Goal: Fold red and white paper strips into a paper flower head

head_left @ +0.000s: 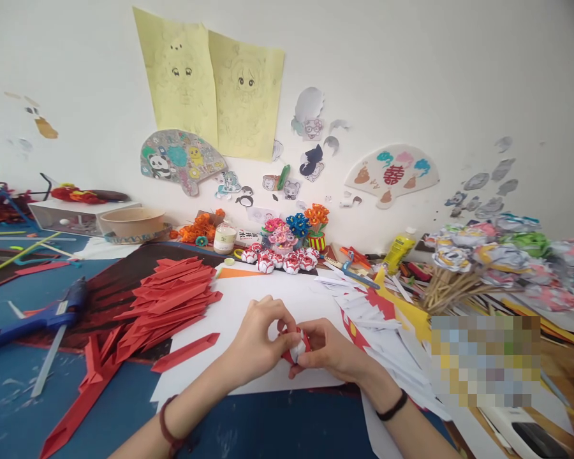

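Between my two hands is a small red-and-white folded paper ball (297, 349), partly hidden by the fingers. My left hand (264, 333) pinches its upper left side with thumb and forefinger. From the right, my right hand (329, 349) grips it, with fingers wrapped behind and below. The ball is held just above a white paper sheet (249, 306). Left of the hands lies a pile of folded red paper strips (172, 299), and one single red strip (186, 352) rests apart on the sheet's edge. Folded white paper strips (392, 357) spread out to the right.
Several finished red-and-white paper balls (291, 261) stand behind the sheet near the wall. A blue glue gun (62, 312) lies at left. At right are a bundle of paper flowers on sticks (440, 287), a yellow bottle (400, 250) and a blurred patch. A beige bowl (132, 223) sits back left.
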